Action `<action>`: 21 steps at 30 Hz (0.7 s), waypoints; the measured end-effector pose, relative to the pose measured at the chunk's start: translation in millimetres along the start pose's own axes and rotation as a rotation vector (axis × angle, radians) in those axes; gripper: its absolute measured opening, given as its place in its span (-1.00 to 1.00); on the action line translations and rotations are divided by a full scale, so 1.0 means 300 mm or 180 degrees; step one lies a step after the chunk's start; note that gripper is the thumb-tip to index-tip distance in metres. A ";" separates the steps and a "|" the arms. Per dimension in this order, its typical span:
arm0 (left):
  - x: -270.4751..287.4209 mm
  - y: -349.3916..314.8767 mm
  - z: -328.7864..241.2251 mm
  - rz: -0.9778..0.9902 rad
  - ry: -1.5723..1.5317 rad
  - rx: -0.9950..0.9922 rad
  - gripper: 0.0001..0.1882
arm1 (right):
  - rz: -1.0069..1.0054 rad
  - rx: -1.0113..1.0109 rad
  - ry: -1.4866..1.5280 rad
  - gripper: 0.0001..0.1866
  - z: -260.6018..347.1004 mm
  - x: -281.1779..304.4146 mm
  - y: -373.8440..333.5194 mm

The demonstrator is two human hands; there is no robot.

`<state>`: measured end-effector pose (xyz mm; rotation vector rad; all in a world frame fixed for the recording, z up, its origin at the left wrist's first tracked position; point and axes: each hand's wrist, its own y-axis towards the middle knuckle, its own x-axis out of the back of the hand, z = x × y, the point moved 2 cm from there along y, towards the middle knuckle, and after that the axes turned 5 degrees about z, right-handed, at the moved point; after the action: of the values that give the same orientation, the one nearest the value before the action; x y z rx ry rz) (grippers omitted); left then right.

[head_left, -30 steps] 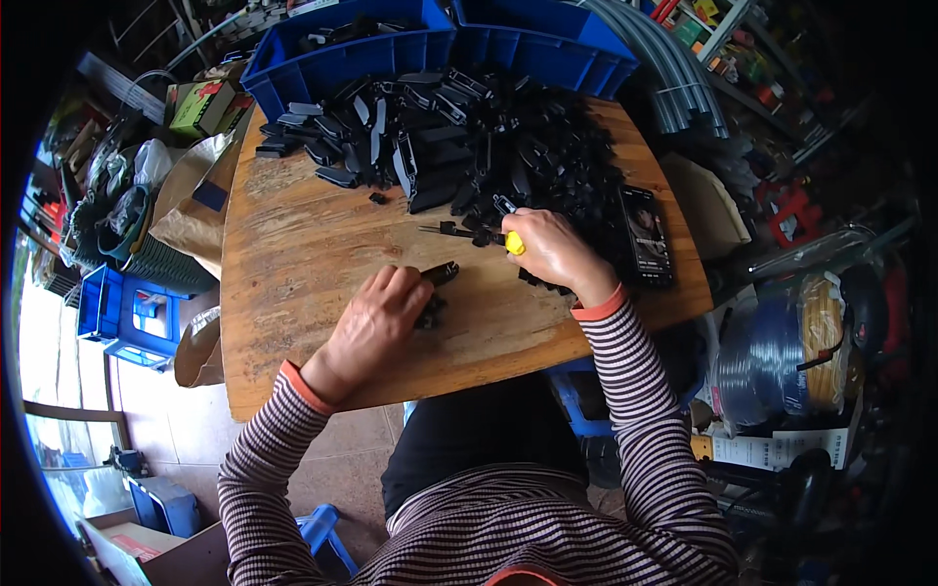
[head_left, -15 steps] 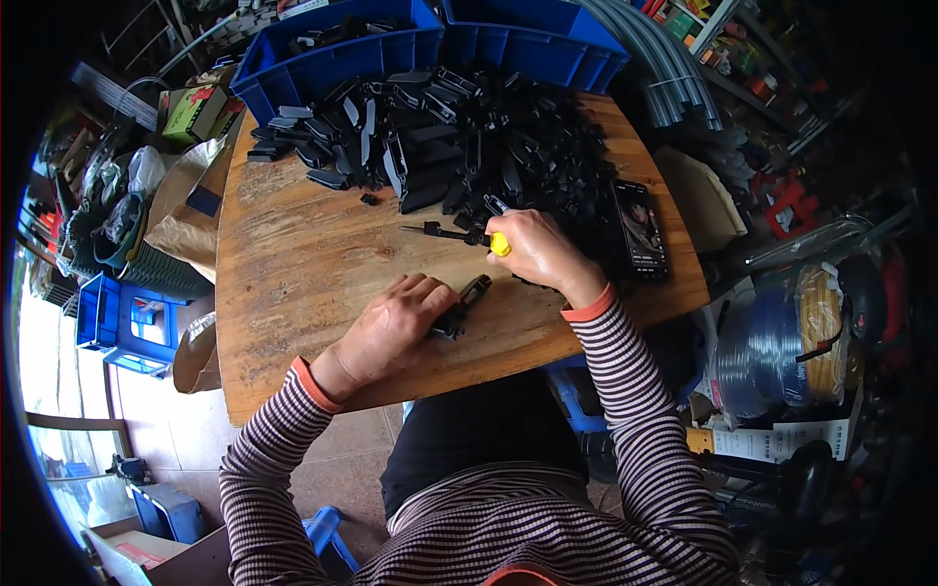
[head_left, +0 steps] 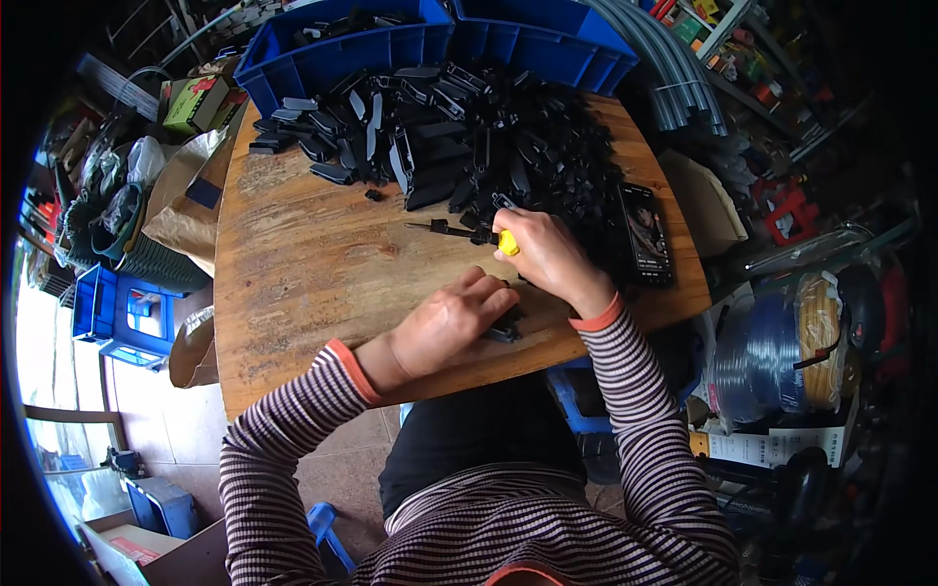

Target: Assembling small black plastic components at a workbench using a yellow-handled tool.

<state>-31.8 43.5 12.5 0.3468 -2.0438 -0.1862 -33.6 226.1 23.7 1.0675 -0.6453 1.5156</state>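
Note:
My right hand (head_left: pixel 543 246) is closed round a screwdriver (head_left: pixel 507 243) with a yellow handle, held low over the table beside a heap of black plastic parts (head_left: pixel 440 137). Its thin dark shaft points left, and a dark section sits along it; whether that is a separate piece I cannot tell. My left hand (head_left: pixel 445 322) is closed on a black plastic part (head_left: pixel 504 327) near the table's front edge, just left of my right forearm. Fingers cover most of that part. A tiny black piece (head_left: pixel 373 195) lies alone left of the heap.
The wooden table (head_left: pixel 293 264) has two blue bins (head_left: pixel 342 54) along its far side, one with black parts in it. A phone (head_left: pixel 646 234) lies at the right edge. Wire coils (head_left: pixel 772 342) stand right of the table; a blue crate (head_left: pixel 122 313) stands left.
My left hand has slid right along the front of the table with the black part, closer to my right hand. My right hand keeps its hold on the screwdriver, almost in place.

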 end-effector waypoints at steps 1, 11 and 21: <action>-0.015 0.007 -0.011 -0.0061 -0.0076 0.0094 -0.49 | 0.0015 0.0004 -0.0002 -0.75 0.012 0.001 -0.011; 0.062 -0.047 0.006 0.0038 0.0668 -0.0845 -0.54 | -0.0811 -0.0095 0.0625 -0.82 0.120 0.078 -0.156; 0.046 -0.095 0.039 0.0267 0.1260 0.0014 -0.70 | -0.0325 -0.0426 0.0837 -0.82 0.108 0.012 -0.168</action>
<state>-43.5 12.0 10.6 0.2751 -1.6637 -0.0551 23.8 211.8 33.7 0.7718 -0.4932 1.4709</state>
